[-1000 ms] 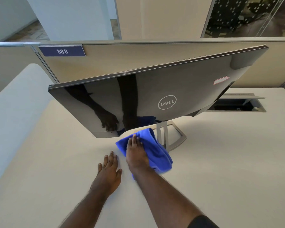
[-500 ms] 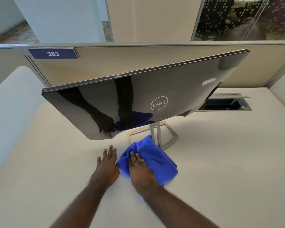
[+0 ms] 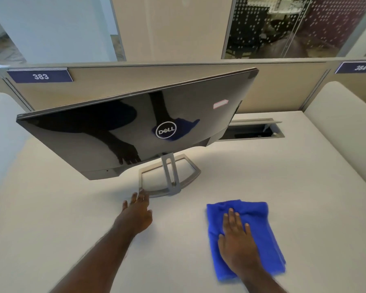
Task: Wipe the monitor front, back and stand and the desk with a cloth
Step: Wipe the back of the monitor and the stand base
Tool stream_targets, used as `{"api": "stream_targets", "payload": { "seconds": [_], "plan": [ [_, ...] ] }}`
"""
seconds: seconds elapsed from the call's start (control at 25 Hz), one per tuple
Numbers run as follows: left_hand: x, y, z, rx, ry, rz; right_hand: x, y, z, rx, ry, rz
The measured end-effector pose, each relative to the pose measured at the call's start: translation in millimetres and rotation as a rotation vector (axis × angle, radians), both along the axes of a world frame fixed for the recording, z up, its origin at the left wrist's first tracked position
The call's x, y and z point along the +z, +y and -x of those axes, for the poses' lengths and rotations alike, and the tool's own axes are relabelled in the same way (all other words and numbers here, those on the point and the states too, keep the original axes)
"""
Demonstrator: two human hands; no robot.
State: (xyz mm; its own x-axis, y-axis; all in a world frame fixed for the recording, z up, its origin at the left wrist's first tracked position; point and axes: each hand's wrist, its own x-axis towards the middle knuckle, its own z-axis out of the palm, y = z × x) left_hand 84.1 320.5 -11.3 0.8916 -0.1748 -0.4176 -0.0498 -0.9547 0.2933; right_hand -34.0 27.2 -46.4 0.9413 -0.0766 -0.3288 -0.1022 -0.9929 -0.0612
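Cloth point(image 3: 260, 229) right of stand point(image 3: 170, 178), under right hand point(image 3: 237, 242)

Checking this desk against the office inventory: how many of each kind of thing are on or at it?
Monitor: 1
Blue cloth: 1
Number plates, 383 and 384: 2
Cable hatch: 1
Total: 5

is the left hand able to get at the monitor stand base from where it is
Probably yes: the left hand lies flat on the desk with fingertips at the near corner of the stand base, and nothing lies between them.
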Motion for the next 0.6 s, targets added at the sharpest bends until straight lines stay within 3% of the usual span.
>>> {"api": "stream_targets", "payload": {
  "seconds": [0.28,0.4,0.52,0.6],
  "plan": [
    [55.2,-35.8,32.7,0.053,-0.376,0.046,-11.9,-92.4,23.3,-0.061,-0.12,0.031],
    [102.3,-48.3,44.8,0.019,-0.575,0.146,32.8,-84.6,9.7,-0.011,-0.169,-0.139],
    [171.4,-53.4,46.1,-0.044,-0.863,0.286,107.0,-57.9,-26.9,0.061,-0.362,-0.329],
    [221.0,-51.4,36.9,-0.06,-0.994,0.343,163.4,-31.5,-65.0,0.108,-0.538,-0.331]
  ]
}}
